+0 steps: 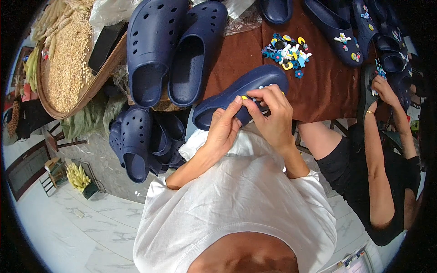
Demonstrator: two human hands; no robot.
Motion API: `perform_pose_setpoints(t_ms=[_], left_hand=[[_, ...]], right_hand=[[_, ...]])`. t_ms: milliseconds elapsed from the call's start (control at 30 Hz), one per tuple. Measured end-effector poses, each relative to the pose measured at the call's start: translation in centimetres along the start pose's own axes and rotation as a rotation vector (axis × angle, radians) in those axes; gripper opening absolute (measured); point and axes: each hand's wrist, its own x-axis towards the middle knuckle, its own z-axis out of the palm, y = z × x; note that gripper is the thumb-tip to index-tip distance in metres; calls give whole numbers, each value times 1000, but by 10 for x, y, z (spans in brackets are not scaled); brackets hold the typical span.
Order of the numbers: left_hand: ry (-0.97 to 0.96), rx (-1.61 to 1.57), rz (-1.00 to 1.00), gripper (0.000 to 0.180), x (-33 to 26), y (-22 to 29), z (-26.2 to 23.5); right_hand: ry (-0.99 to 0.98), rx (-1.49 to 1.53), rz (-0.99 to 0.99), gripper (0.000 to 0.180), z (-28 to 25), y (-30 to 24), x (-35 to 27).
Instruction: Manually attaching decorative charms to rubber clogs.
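Right hand (276, 113) pinches yellow charm (244, 97), mostly hidden; left hand (223, 127) grips navy clog (246, 83).

At upper left, a woven tray (93, 86) holds a spread of pale yellow kernels (68, 57), with a flat black object (107, 48) resting against its inner right side. Crumpled translucent plastic (107, 13) lies just beyond that object. Green sacking (84, 122) hangs below the tray. A brown cloth (323, 98) drapes the bench at upper right. On the left, a small dark crate (91, 190) with pale yellow cobs (78, 176) stands near a green-framed chair (54, 173), above a floor of white, grey-veined tiles (114, 227). To the right sits another person (378, 204) in black clothing, leg bare beside the cloth.
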Motion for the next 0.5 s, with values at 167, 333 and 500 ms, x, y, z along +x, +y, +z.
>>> perform_pose_setpoints(t_ms=[167,333,500], left_hand=[[44,18,13,27,0,-1,4],[66,43,9,26,1,-3,3],[67,52,22,25,1,-2,6]], right_hand=[[3,27,-47,12,3,11,-7],[17,25,-71,9,3,14,-10],[16,41,-34,11,3,14,-11]])
